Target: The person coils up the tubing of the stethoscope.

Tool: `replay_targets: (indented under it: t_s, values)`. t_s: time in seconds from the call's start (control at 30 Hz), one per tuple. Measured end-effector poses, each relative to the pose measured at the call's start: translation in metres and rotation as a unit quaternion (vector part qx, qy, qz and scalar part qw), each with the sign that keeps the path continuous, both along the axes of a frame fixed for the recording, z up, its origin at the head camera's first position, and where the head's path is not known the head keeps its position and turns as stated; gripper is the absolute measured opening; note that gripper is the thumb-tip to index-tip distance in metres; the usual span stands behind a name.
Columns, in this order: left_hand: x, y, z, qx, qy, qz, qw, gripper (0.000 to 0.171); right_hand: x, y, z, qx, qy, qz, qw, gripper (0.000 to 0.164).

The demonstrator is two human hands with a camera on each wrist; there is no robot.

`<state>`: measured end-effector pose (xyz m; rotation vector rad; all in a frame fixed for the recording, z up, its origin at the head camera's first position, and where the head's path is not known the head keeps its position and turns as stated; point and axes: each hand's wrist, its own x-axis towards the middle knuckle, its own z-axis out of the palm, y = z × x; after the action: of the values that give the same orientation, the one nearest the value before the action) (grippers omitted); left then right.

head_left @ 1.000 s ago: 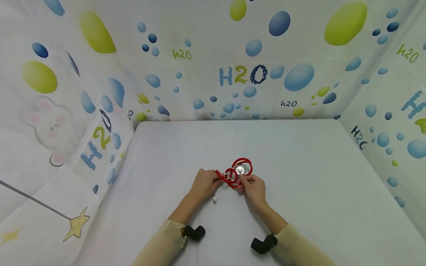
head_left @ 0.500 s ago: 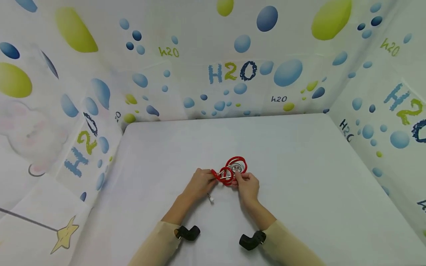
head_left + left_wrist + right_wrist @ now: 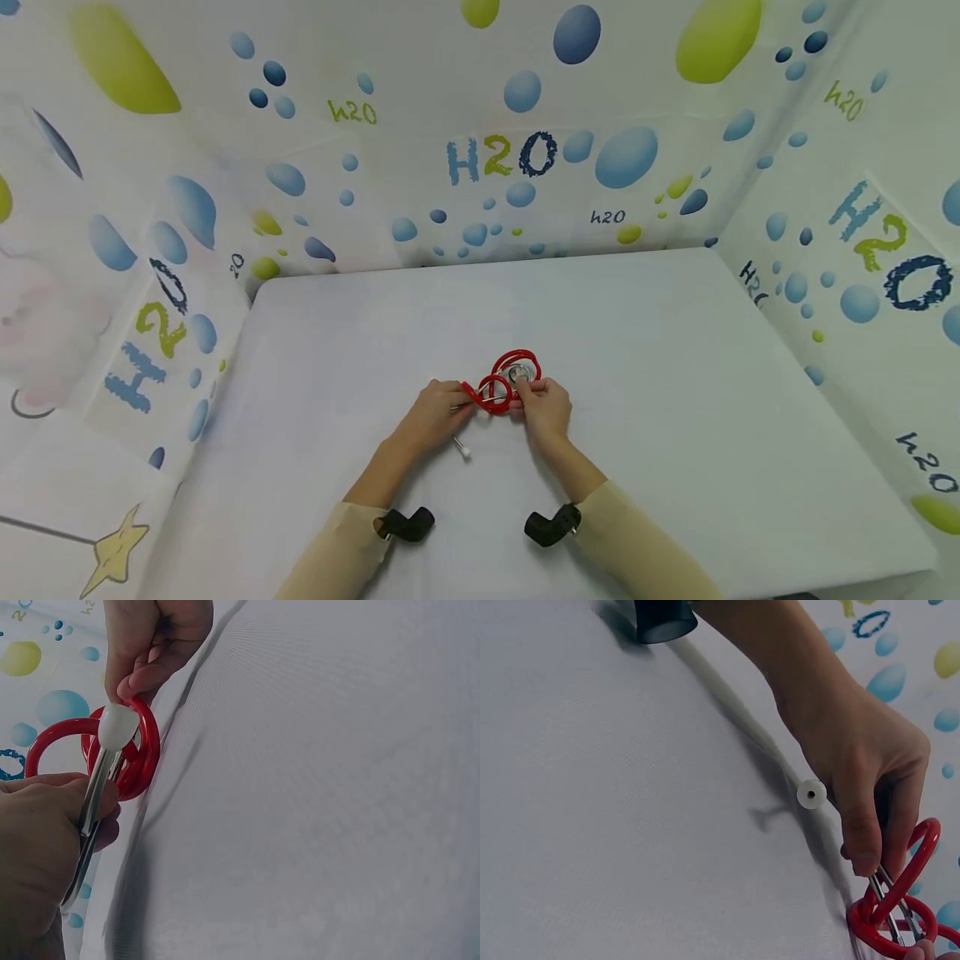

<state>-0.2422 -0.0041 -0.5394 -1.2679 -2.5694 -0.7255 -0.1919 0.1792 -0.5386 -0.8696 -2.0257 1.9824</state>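
Observation:
A stethoscope with coiled red tubing (image 3: 497, 409) is held between both hands just above the white table. My left hand (image 3: 433, 414) grips the metal ear tubes (image 3: 91, 796) on its left side. One white ear tip (image 3: 466, 453) sticks out below that hand; it shows close up in the left wrist view. On the other side my right hand (image 3: 545, 410) pinches the coil beside the round metal chest piece (image 3: 518, 372). In the right wrist view, the left hand's thumb and fingers (image 3: 866, 844) close on the metal tubes, while only right fingertips (image 3: 922, 951) show.
The white-covered table (image 3: 660, 417) spreads around the hands. Behind it and at both sides hang white curtains (image 3: 390, 75) printed with blue and green drops. A black wrist mount (image 3: 405, 524) sits at the left cuff, another mount (image 3: 553, 525) at the right.
The head view has swung to the right, so the scene slides left in it. Both hands keep their hold on the stethoscope, and the chest piece looks slightly tilted compared with before.

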Motion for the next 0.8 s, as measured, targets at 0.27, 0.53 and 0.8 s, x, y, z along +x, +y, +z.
replay_targets:
  t_s: [0.27, 0.53, 0.8]
  values:
    - [-0.002, 0.002, -0.001, -0.004, -0.011, 0.015, 0.9998, 0.010, -0.002, 0.005, 0.002, 0.094, 0.006, 0.034, 0.995, 0.024]
    - [-0.002, 0.007, 0.003, -0.016, -0.029, 0.038, 0.9987, 0.009, 0.006, 0.011, 0.001, 0.138, 0.028, 0.050, 0.989, 0.027]
    - [0.001, 0.011, 0.013, -0.030, -0.042, 0.066, 0.9965, 0.008, 0.008, 0.015, -0.006, 0.133, 0.036, 0.059, 0.989, 0.024]
